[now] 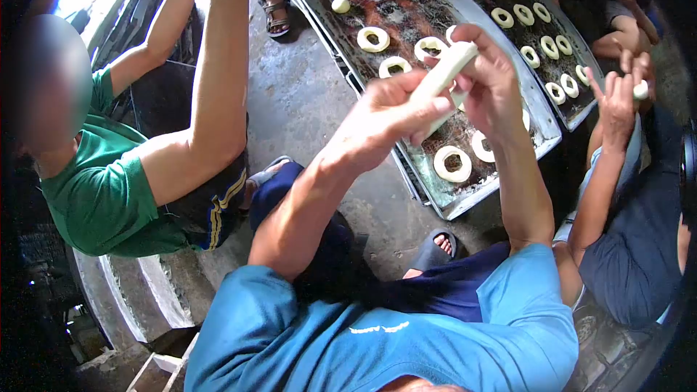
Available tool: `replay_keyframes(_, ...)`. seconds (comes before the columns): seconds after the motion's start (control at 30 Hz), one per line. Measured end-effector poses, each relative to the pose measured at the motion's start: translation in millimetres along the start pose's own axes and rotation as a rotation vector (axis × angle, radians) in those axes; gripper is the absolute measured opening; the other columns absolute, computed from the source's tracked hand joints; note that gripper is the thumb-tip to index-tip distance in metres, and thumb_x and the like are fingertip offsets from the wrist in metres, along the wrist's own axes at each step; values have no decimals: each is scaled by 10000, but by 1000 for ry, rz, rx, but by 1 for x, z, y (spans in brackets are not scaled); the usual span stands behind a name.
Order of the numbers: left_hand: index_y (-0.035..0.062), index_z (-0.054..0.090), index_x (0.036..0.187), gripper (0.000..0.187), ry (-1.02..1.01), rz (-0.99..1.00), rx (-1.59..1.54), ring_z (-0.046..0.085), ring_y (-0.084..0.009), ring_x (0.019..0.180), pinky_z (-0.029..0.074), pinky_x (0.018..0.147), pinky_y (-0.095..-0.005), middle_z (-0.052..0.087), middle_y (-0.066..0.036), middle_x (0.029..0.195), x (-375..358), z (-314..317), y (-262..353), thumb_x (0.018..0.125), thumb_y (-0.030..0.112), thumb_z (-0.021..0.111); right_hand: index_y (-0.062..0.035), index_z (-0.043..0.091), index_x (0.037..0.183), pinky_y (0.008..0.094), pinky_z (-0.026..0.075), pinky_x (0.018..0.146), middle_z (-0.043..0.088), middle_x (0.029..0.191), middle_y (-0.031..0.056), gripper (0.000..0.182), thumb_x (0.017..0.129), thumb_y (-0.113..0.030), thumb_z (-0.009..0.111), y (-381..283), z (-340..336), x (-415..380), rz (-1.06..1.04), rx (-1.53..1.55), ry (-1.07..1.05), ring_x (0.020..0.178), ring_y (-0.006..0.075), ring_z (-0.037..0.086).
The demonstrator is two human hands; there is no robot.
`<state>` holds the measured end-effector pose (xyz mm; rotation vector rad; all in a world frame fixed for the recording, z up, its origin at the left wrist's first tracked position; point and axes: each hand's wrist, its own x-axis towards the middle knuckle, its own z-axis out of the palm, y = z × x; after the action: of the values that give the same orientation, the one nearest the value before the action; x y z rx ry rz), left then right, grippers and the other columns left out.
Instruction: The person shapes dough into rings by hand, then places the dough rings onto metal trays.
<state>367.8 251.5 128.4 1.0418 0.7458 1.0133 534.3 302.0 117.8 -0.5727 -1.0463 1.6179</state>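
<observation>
Between my two hands, above the near tray, is a pale, thick dough rope. My left hand is closed around its lower part, with the thumb lying along it. Near the upper end, the fingers of my right hand are curled on the dough. Another stretch of dough shows below my left thumb; whether the two join is hidden by my fingers. Beneath my hands, the dark metal baking tray carries several dough rings and a few small dough balls towards its far end.
A second baking tray with several dough rings lies to the right. On my left sits a person in a green shirt, arms raised. To my right, a co-worker's hands hold a small piece of dough. Concrete floor surrounds the trays.
</observation>
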Motion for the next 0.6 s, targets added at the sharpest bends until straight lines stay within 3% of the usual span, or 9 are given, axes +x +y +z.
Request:
replay_keyframes(0.1, -13, 568, 1008, 201, 212, 207, -378, 552, -116, 689, 470, 690, -260, 573, -61, 821, -6, -21, 13, 860, 121, 546, -38, 569, 987, 203, 425, 543, 602, 712, 38, 225, 911, -250, 580, 29, 1, -6, 335, -262, -271, 578, 85, 545)
replay_keyframes(0.23, -23, 550, 1068, 330, -131, -152, 134, 475, -90, 536, 386, 487, -207, 535, -31, 743, -4, -23, 10, 860, 231, 588, -12, 592, 962, 211, 387, 507, 493, 586, -23, 262, 962, -260, 509, 4, -1, 15, 21, 36, -177, 512, 59, 451)
replay_keyframes(0.27, -26, 555, 1062, 313, 30, -69, 42, 477, -90, 537, 406, 496, -213, 535, -32, 736, -10, -21, 19, 870, 220, 580, -21, 599, 950, 212, 367, 487, 460, 571, -34, 242, 972, -235, 487, 4, 10, 10, 40, -19, -65, 499, 57, 428)
replay_keyframes(0.33, -34, 567, 1032, 257, 281, 162, -97, 453, -74, 516, 477, 547, -245, 502, -5, 663, -13, -45, 27, 909, 189, 533, -39, 609, 914, 193, 372, 501, 488, 588, -36, 221, 945, -245, 534, 11, 4, 3, 248, -426, -227, 520, 48, 456)
replay_keyframes(0.37, -38, 569, 1021, 224, 136, 224, -153, 430, -59, 499, 517, 624, -275, 454, 22, 596, -12, -66, 31, 927, 153, 497, -42, 611, 892, 186, 375, 507, 499, 595, -37, 218, 933, -248, 552, 11, 0, 6, 364, -670, -345, 524, 44, 465)
replay_keyframes(0.43, -40, 571, 995, 216, 235, 145, -264, 391, -45, 468, 519, 698, -297, 397, 59, 551, -10, -63, 23, 936, 147, 478, -56, 603, 850, 181, 378, 496, 534, 634, -32, 203, 909, -250, 583, 9, -8, 18, 292, -565, -153, 527, 33, 484)
replay_keyframes(0.5, -31, 559, 1048, 258, 212, 78, -209, 481, -56, 575, 509, 759, -302, 498, 25, 654, -4, -73, 16, 916, 189, 528, -64, 601, 821, 186, 382, 479, 534, 622, -27, 192, 900, -239, 597, 1, -12, 50, 214, -484, -145, 525, 30, 492)
replay_keyframes(0.57, -47, 495, 1189, 413, 277, 96, 108, 579, -118, 860, 497, 803, -302, 597, -79, 953, 6, -78, 2, 868, 186, 607, -43, 578, 790, 211, 450, 534, 530, 606, -17, 235, 907, -247, 581, 9, -13, 89, 228, -609, -168, 519, 48, 489)
replay_keyframes(0.6, -36, 394, 1319, 605, 424, 8, 533, 503, -193, 1146, 485, 854, -309, 499, -171, 1254, 11, -84, -10, 812, 149, 668, -38, 582, 763, 229, 434, 508, 548, 602, 4, 231, 879, -235, 607, 18, -13, 109, 224, -852, -172, 530, 63, 509)
